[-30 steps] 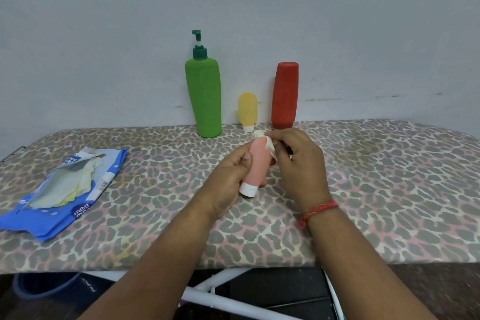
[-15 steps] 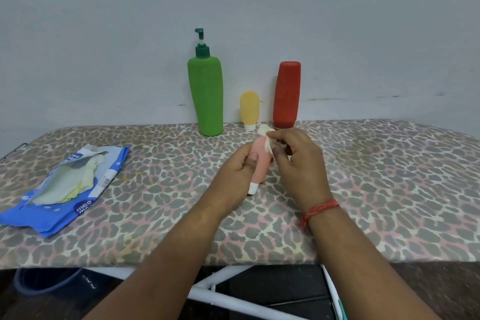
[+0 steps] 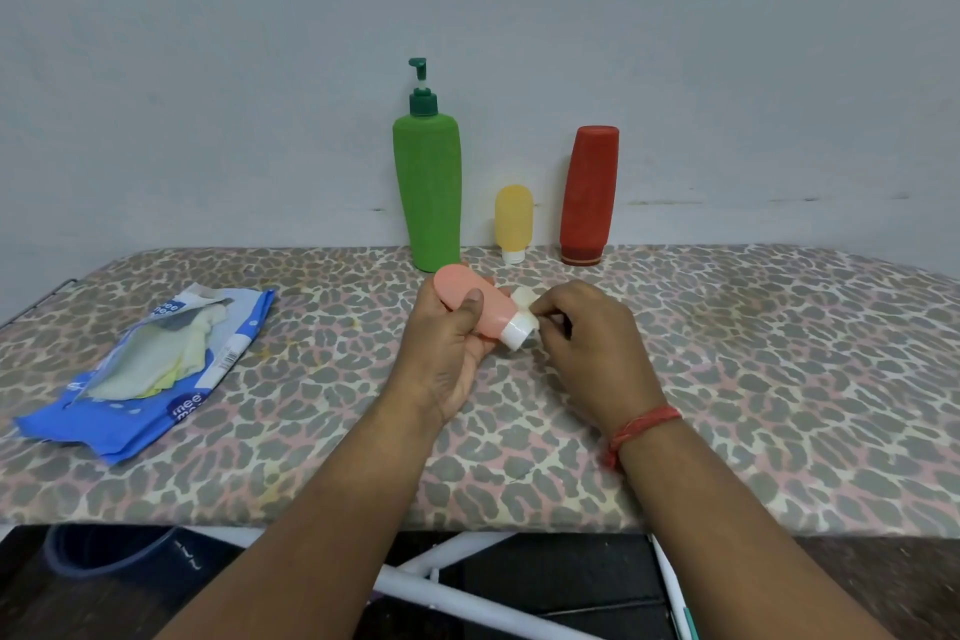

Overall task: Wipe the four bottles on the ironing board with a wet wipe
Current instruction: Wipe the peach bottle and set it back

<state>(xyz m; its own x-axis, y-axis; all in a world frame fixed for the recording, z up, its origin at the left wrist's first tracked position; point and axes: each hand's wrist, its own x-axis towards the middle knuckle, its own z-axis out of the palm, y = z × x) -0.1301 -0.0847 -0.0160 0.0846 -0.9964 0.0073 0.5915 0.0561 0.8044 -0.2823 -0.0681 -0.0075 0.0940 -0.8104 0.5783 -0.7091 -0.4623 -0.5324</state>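
Wiping in hand — pink bottle (image 3: 470,305), frame centre, gripped by left hand (image 3: 445,353); right hand (image 3: 587,343) pinches wet wipe (image 3: 523,299) at its white cap (image 3: 515,332). Green bottle (image 3: 427,192), yellow bottle (image 3: 514,218), red bottle (image 3: 589,195) standing behind — seemingly pending.

Plain grey wall (image 3: 208,68) behind with a faint dark scuff line low down, white metal frame tubes (image 3: 467,598) below the near edge – crossing over a dark floor, blue rounded tub (image 3: 104,554) under the left side – only partly seen
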